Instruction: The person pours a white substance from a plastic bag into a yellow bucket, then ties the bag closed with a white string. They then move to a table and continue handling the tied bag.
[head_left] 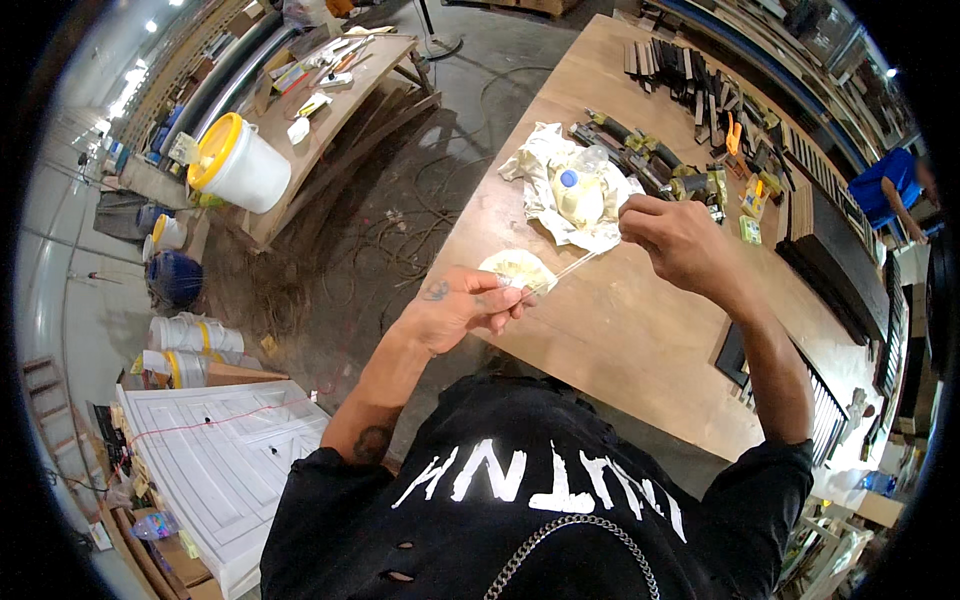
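Under the right grip (672, 235), the table (610, 330) looked to me like smooth, faintly glossy wood. By the left grip (470, 308) showed a creased, matt scrap (515, 266); left of the right one, a glossy plastic bottle (580, 207) topped a crumpled matt sheet (538, 195).

Pale round piece (517, 266): its lower edge was covered by your left hand (473, 307). Thin pale strands (574, 263): these were too fine to identify, their upper ends indistinct at your right hand (675, 240). Metal chain (583, 520): both ends were cut off by the lower edge.
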